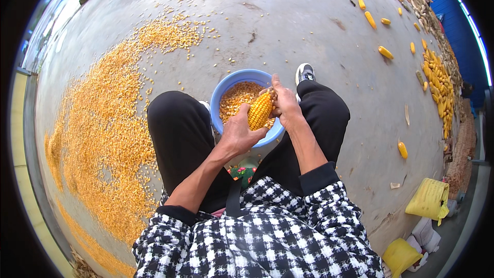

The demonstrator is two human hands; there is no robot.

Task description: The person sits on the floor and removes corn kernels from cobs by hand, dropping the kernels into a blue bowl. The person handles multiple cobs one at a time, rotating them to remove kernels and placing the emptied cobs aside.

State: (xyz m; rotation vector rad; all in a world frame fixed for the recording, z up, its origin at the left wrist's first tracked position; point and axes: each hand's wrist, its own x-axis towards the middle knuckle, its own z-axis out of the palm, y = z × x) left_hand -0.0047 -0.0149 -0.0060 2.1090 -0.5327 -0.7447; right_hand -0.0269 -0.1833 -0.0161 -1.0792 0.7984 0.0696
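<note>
A yellow ear of corn [260, 111] is held over a blue plastic basin [221, 87]. My left hand [240, 129] grips its near end, thumb along one side. At the far end of the ear, my right hand [285, 100] closes around it with the thumb raised; what its fingers press on is partly hidden. Loose corn kernels [241, 94] fill the bottom of the basin, which stands on the ground between my knees. Both hands are bare, and the ear covers part of the kernels beneath.
Loose kernels [112, 135] spread widely over the concrete floor [270, 38] on the left. To the right lie several scattered ears [369, 20], a heap of ears [438, 81] and a pile of husks [428, 19]. Yellow sacks [427, 200] stand at the lower right, near a blue wall [457, 27].
</note>
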